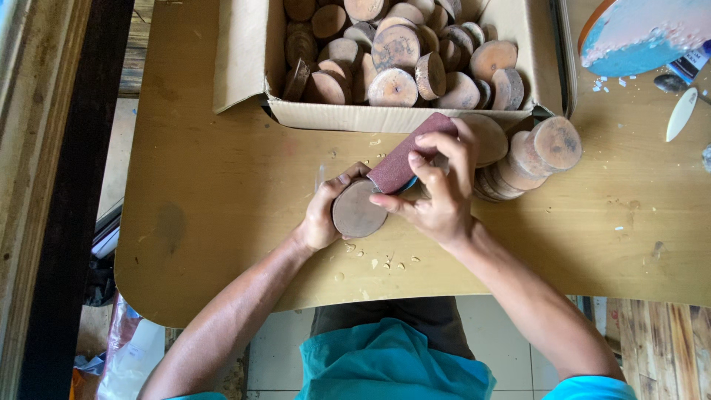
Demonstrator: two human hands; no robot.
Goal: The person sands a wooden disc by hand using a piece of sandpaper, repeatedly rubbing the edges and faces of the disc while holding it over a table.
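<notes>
While pinned flat on the tan tabletop (222, 222) near its front edge, a round wood slice (358, 210), gripped at the rim by the left hand (324, 215); probably stiff, light, rough-barked. Right hand (438, 185) clamped on a maroon sanding block (404, 157) over its face. Beyond, stacked slices (533, 155), then a full cardboard box (244, 52).

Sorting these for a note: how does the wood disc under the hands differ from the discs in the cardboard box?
The wood disc lies flat and alone on the table, gripped by the left hand; the discs in the cardboard box are heaped, many tilted. The right hand holds a sanding block over the single disc; the boxed ones are untouched. All are round, brownish wood slices.
</notes>
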